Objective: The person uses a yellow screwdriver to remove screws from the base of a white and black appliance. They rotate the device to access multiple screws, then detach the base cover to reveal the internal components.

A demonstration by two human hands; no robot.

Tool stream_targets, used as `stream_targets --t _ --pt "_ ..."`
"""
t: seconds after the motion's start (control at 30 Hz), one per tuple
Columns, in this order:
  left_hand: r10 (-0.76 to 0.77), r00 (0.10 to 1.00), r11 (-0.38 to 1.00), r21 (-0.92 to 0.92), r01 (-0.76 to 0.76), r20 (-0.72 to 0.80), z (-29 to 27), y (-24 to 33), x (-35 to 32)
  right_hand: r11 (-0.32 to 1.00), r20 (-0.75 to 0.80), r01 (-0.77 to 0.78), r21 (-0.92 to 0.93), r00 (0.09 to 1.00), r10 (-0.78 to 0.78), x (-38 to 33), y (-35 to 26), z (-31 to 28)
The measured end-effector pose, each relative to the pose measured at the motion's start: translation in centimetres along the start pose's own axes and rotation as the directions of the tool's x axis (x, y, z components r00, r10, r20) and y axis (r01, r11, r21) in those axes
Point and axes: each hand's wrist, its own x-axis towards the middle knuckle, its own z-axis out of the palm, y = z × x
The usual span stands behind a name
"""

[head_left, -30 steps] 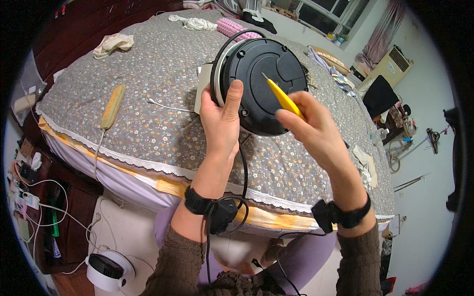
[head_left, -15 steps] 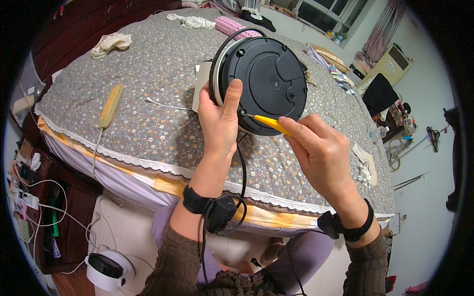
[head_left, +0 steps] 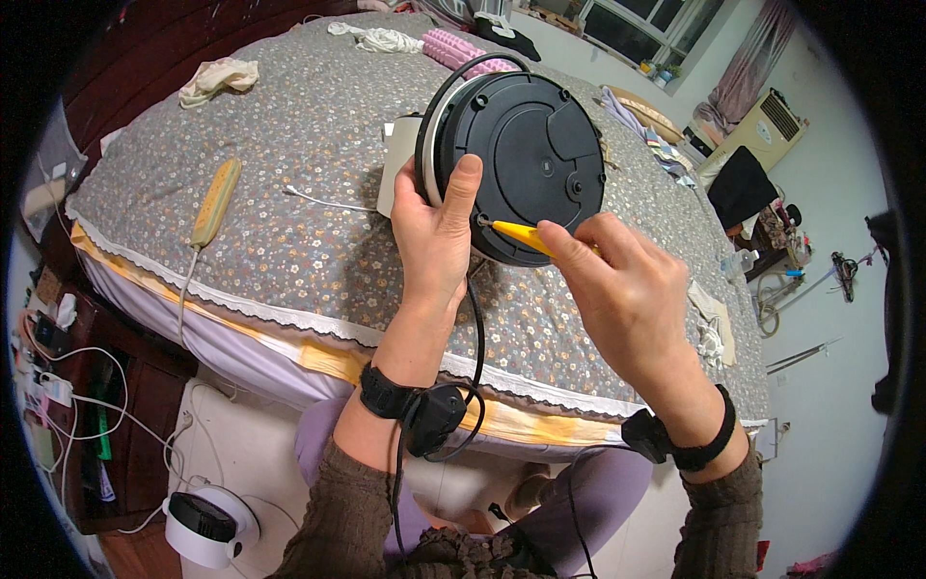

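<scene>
My left hand [head_left: 434,232] is closed round the side of a round appliance, its thumb pressed on the rim of the black base [head_left: 526,164]. The base is tilted up to face me, with recessed holes along its edge. A black cord [head_left: 425,116] loops over the pale side wall. In a pinch, my right hand [head_left: 622,285] grips a slim yellow tool [head_left: 521,234] that tapers to a fine tip. That tip meets a recessed hole at the base's lower left edge, just below my left thumb. Whether a screw sits inside is too small to tell.
A flowered bedspread [head_left: 318,261] lies under the work. A pale box-like thing [head_left: 397,159] stands behind my left hand, near a white cable [head_left: 333,203]. To the left rests a yellow power strip [head_left: 216,203]. A white round device [head_left: 212,526] stands on the floor.
The appliance has shifted slightly to the right. My right hand has turned a little about the yellow tool, whose tip stays at the same hole. My left hand keeps its hold.
</scene>
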Motion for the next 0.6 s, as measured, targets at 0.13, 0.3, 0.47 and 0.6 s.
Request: stream_targets --t 0.13,0.3,0.47,0.6 --pt "0.010 1.000 1.000 0.022 -0.010 -0.014 0.05 0.00 -0.09 0.996 0.021 0.062 -0.060 0.998 -0.061 0.33 -0.33 -0.71" --pt "0.030 0.999 0.999 0.028 -0.030 -0.018 0.09 0.07 -0.15 0.996 0.065 0.063 -0.067 0.996 -0.059 0.59 -0.64 -1.10" --pt "0.027 0.999 0.999 0.032 -0.026 -0.020 0.11 0.07 -0.18 0.995 0.047 0.075 -0.068 0.996 -0.072 0.55 -0.67 -1.01" --pt "0.020 0.999 0.999 0.026 -0.020 -0.027 0.12 0.08 -0.23 0.996 0.044 0.063 -0.067 0.997 -0.060 0.50 -0.66 -0.89"
